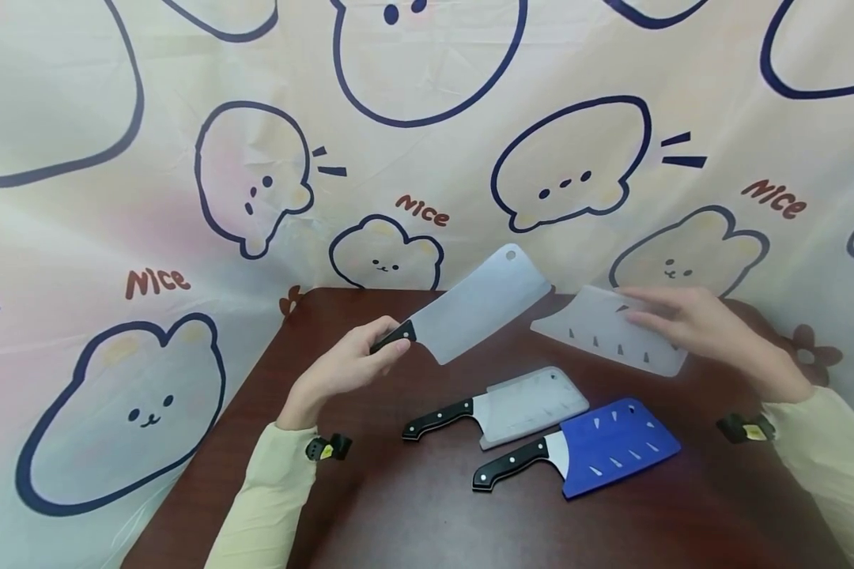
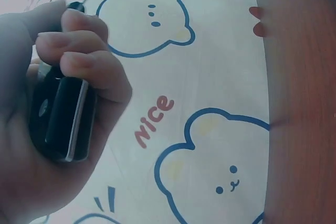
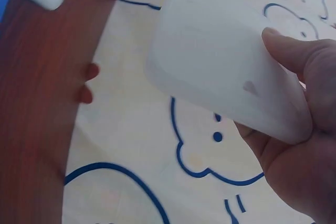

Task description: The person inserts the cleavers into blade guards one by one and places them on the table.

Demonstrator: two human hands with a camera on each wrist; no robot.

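Observation:
My left hand (image 1: pixel 349 359) grips the black handle (image 2: pixel 65 119) of a cleaver whose bare steel blade (image 1: pixel 480 304) points up and to the right, above the table. On the right, my right hand (image 1: pixel 683 320) pinches a translucent white blade cover (image 1: pixel 605 332) with slot-shaped holes between thumb and fingers. In the right wrist view the thumb lies along one edge of the cover (image 3: pixel 220 61), the other fingers mostly hidden behind it. Below both hands lie two more cleavers, one in a white cover (image 1: pixel 534 407) and one in a blue cover (image 1: pixel 619 450).
The dark brown wooden table (image 1: pixel 398 506) carries the two covered cleavers, their black handles toward the left. A pale curtain (image 1: pixel 470 174) with cartoon bears hangs close behind the table's far edge and along its sides.

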